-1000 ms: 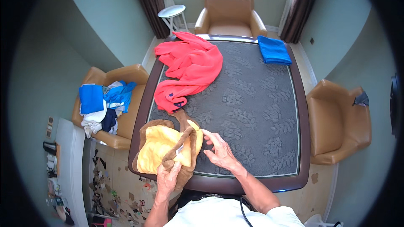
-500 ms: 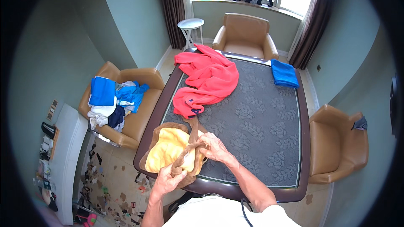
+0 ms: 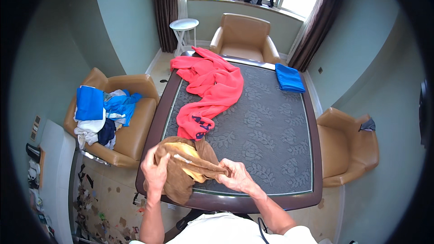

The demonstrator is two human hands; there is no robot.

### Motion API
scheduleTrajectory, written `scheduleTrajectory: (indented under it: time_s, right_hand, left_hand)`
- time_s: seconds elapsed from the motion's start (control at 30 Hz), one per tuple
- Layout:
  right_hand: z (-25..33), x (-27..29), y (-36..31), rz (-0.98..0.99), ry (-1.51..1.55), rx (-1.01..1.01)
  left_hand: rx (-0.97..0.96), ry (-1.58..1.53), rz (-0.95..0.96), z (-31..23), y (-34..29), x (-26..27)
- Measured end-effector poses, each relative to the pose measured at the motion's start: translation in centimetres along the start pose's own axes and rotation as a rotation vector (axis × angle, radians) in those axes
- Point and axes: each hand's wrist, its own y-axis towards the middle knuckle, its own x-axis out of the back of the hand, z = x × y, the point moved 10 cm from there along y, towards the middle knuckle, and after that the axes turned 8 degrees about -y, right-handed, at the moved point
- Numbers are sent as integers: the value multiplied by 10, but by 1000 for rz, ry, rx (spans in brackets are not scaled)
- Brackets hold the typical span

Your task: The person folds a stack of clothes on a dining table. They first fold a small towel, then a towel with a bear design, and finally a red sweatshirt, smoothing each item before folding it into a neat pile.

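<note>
A soft brown fleece item with a yellow lining lies bunched at the table's near left edge. Its exact kind is unclear. My left hand pinches one end of its brown edge. At the other end, my right hand has fingers closed on the same edge, which stretches between the two hands. Part of the yellow inside shows behind that raised edge. A red fleece garment with dark lettering lies crumpled just beyond, touching or overlapping the brown cloth.
The dark-rimmed table has a grey floral top. A folded blue cloth sits at its far right corner. Clothes heap on the left armchair; other armchairs stand at the far side and right.
Both hands have drawn apart, stretching the brown edge between them. The cloth has turned, so more brown and less yellow shows. The red garment's near end has shifted.
</note>
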Motion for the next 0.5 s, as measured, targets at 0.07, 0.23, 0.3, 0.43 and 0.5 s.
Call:
scheduleTrajectory:
  time_s: [0.07,0.23,0.3,0.43,0.5]
  right_hand:
    - [6,-5,-12,5,161,-55]
    - [65,-1,-46,175,520,16]
    - [82,9,-57,237,628,93]
    - [75,39,-76,225,812,87]
    - [65,60,-90,175,890,56]
  left_hand:
    - [-15,-132,-24,-23,26,-15]
    - [-373,-62,48,-121,50,-57]
    - [-472,-46,74,-161,49,-76]
    - [-549,-114,133,-204,45,-132]
    - [-564,-132,193,-211,38,-175]
